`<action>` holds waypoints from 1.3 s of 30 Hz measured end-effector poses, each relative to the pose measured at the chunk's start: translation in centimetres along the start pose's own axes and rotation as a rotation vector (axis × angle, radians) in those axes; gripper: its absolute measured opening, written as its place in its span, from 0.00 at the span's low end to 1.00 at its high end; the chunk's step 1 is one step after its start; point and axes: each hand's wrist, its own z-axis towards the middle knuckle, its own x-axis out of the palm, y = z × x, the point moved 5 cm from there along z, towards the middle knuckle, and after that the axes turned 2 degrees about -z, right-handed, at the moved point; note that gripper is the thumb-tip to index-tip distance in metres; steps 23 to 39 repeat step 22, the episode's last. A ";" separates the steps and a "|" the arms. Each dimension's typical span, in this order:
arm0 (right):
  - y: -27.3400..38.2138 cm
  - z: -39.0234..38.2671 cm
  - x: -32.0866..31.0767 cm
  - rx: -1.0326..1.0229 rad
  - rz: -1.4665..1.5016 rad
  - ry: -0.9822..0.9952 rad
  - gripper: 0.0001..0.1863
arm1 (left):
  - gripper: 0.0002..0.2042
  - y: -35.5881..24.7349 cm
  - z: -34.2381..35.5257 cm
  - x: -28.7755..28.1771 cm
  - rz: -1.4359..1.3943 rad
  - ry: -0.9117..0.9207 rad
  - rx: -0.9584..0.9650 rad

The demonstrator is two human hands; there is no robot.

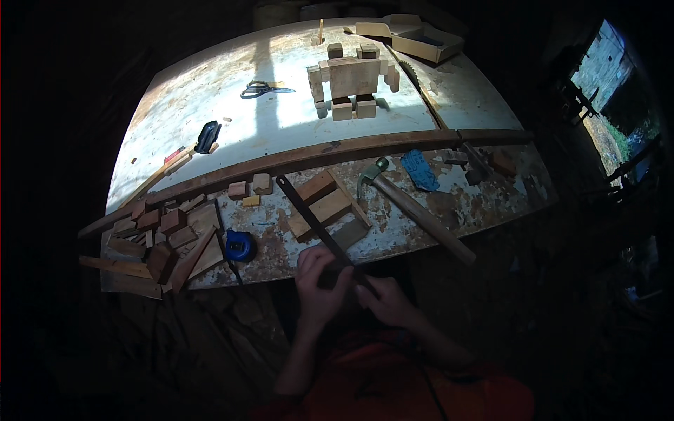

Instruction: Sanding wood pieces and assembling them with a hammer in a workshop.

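Observation:
A long, flat dark bar [314, 223], shaped like a file and with a hole at its far end, slants from the workbench back to my hands. My right hand [385, 302] is closed around its near end, thumb along it. Just left of it, my left hand [317, 281] is curled around a small dark block [328, 278], mostly hidden by the fingers and in shadow; the bar passes over or against it. Beyond the hands, under the bar's line, lie light wooden pieces [330, 208]. A claw hammer [421, 219] rests to the right.
A blue tape measure [241, 246] sits left of my hands, beside a pile of wood offcuts [172, 238]. A wooden rail [309, 151] crosses the bench. Past it stand a blocky wooden figure [353, 77], scissors [261, 89], a handsaw [419, 88] and an open cardboard box [428, 46].

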 end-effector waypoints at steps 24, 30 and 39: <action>-1.5 10.2 -18.9 0.108 -0.891 -0.484 0.19 | 0.03 1.0 -3.9 -4.1 -0.287 -0.149 -0.363; -1.5 10.2 -18.9 0.108 -0.891 -0.484 0.19 | 0.03 1.0 -3.9 -4.1 -0.287 -0.149 -0.363; -1.5 10.2 -18.9 0.108 -0.891 -0.484 0.19 | 0.03 1.0 -3.9 -4.1 -0.287 -0.149 -0.363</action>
